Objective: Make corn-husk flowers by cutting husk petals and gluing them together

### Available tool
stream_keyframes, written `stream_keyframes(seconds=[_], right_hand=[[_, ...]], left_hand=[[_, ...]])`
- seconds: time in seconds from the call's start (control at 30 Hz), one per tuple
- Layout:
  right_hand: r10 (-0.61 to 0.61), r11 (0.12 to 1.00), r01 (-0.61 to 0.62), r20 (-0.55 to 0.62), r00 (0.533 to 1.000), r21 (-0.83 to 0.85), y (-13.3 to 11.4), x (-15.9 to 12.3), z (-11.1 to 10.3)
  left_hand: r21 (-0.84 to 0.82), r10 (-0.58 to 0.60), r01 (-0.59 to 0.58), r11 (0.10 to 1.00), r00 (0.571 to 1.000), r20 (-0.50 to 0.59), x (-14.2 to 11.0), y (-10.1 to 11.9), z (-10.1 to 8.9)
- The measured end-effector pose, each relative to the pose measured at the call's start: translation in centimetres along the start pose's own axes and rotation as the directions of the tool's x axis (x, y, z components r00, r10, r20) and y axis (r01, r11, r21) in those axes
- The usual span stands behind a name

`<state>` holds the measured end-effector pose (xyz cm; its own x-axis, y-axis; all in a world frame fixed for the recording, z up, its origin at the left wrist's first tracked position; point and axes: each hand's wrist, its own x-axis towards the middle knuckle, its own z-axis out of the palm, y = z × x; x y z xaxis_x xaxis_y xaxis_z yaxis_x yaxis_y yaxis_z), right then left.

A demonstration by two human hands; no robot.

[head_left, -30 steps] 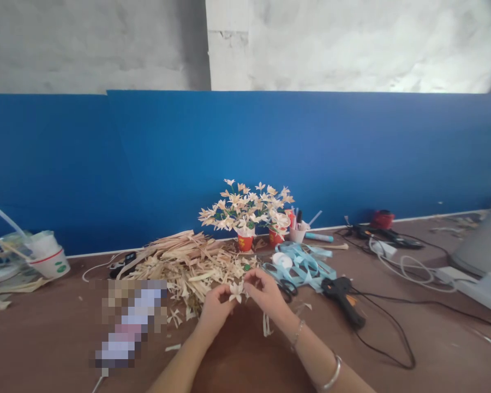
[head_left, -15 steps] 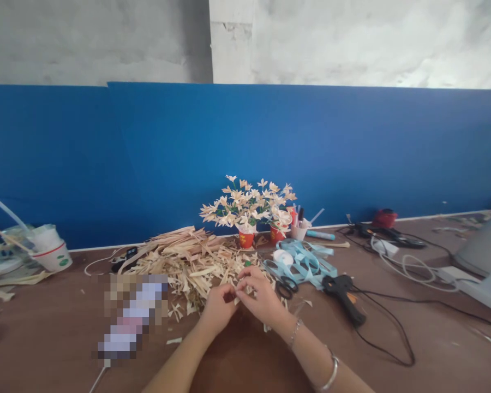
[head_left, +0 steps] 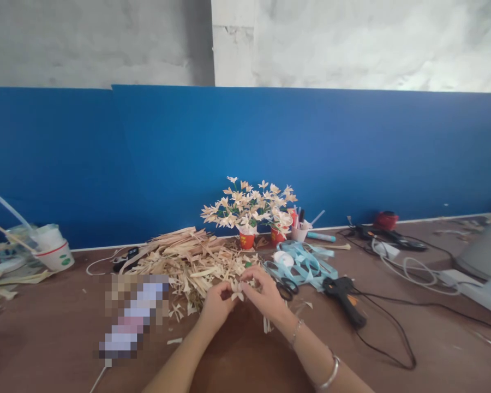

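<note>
Between my hands, just above the table, is a small cream-coloured flower (head_left: 238, 295) with pointed petals, which looks made of dried husk. My left hand (head_left: 217, 307) pinches it from the left side. From the right, the fingertips of my right hand (head_left: 264, 293) press on its petals. Right behind my hands spreads a heap of dried husk strips (head_left: 192, 259). Past the heap stand red cups (head_left: 246, 240) bearing bunches of similar flowers (head_left: 243, 204) on green stems. Black scissors (head_left: 287, 288) lie beside my right hand.
Blue ribbon (head_left: 305, 265) is tangled right of the heap. A black glue gun (head_left: 344, 300) with its cord lies farther right, near a white power strip (head_left: 474, 289). A pixelated oblong object (head_left: 133, 319) lies at left. A white cup (head_left: 57, 256) stands far left; a blue panel (head_left: 229, 136) closes the back.
The flower was in sight between my fingers, was covered by them half a second ago, and shows again now. My right-hand fingers closed over it, then shifted. Nothing else on the table moved.
</note>
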<state>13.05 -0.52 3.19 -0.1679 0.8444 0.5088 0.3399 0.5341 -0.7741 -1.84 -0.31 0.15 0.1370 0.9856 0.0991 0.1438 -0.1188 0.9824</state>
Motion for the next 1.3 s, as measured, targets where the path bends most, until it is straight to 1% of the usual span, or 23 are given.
stream_keyframes(seconds=[0.23, 0.33, 0.5, 0.77, 0.9, 1.1, 1.3], right_hand=[[0.126, 0.990, -0.126, 0.015, 0.992, 0.058, 1.0, 0.1, 0.4], [0.155, 0.983, -0.158, 0.042, 0.987, 0.090, 1.2, 0.1, 0.4], [0.206, 0.970, -0.211, 0.050, 0.977, 0.118, 1.2, 0.1, 0.5], [0.211, 0.965, -0.217, 0.059, 0.976, 0.144, 1.3, 0.2, 0.4], [0.212, 0.961, -0.212, 0.021, 0.977, 0.179, 1.2, 0.2, 0.2], [0.168, 0.976, -0.177, 0.083, 0.982, 0.129, 1.1, 0.2, 0.2], [0.205, 0.973, -0.212, 0.070, 0.976, 0.094, 1.3, 0.1, 0.4]], left_hand=[[-0.018, 0.010, -0.009, 1.000, 1.000, 0.007, -0.2, 0.2, 0.0], [-0.046, 0.004, -0.004, 0.999, 1.000, 0.002, -0.3, 0.4, 0.0], [-0.096, -0.018, 0.017, 0.995, 1.000, -0.006, -0.4, 0.5, 0.0], [-0.090, -0.021, 0.019, 0.996, 0.999, -0.026, -0.6, 1.1, 0.0], [-0.065, -0.015, 0.015, 0.998, 1.000, 0.005, -0.4, 0.9, 0.0], [0.012, 0.032, -0.033, 0.999, 0.997, 0.067, -0.2, 0.0, 0.1], [0.098, 0.127, -0.129, 0.987, 0.992, 0.025, -0.3, -0.1, 0.1]])
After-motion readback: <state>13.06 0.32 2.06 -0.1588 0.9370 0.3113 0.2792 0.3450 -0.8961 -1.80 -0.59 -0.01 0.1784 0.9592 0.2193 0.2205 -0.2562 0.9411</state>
